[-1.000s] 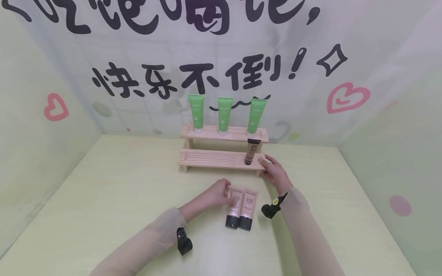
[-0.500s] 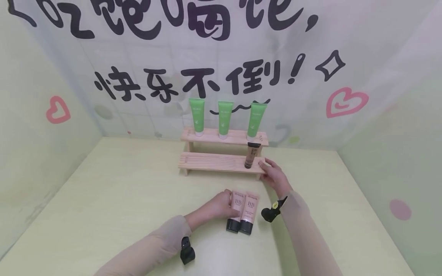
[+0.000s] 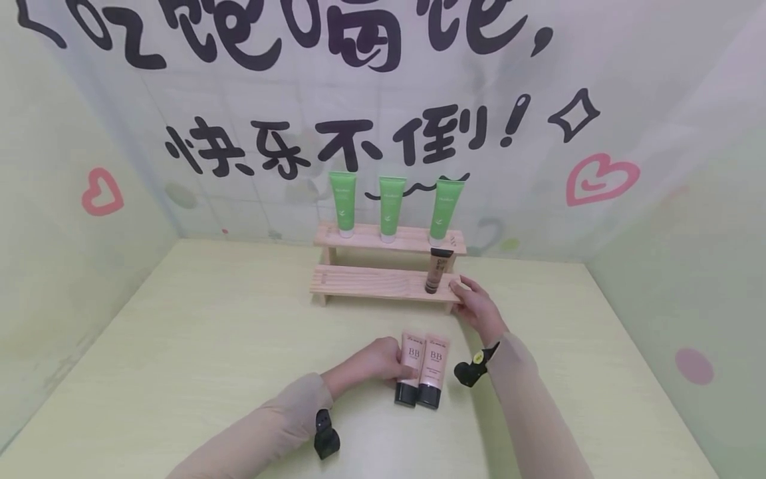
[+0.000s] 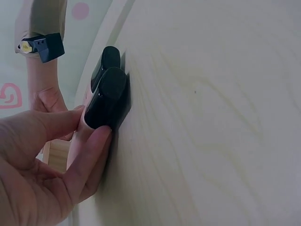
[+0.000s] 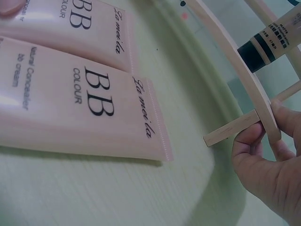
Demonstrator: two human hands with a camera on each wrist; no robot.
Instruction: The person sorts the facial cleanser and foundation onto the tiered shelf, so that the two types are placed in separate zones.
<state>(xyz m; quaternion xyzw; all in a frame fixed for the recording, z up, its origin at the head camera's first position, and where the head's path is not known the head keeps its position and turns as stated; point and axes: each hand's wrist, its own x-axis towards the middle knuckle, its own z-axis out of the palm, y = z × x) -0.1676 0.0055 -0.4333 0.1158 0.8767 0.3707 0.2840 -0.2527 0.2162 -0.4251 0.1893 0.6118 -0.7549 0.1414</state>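
Note:
In the head view two pink BB cream tubes lie side by side on the table, black caps toward me. My left hand [image 3: 380, 359] pinches the left BB cream tube [image 3: 413, 352] near its cap; the left wrist view shows thumb and fingers on either side just behind the black cap [image 4: 106, 99]. Close on its right lies the other BB cream tube [image 3: 435, 362]. With my right hand [image 3: 480, 311] I grip the right end of the lower shelf of a two-step wooden rack [image 3: 365, 282]. Beside that hand, a brown foundation tube [image 3: 437, 271] stands on this shelf, cap down.
Three green tubes [image 3: 391, 207] stand spaced along the rack's upper step. Behind the rack rises a printed backdrop [image 3: 269, 219] with black lettering. The pale table [image 3: 209, 332] spreads out on both sides, bounded by side walls.
My left hand has come down onto the left BB cream tube and taken hold of it near its cap. My right hand keeps its grip on the rack. The head view has tilted slightly.

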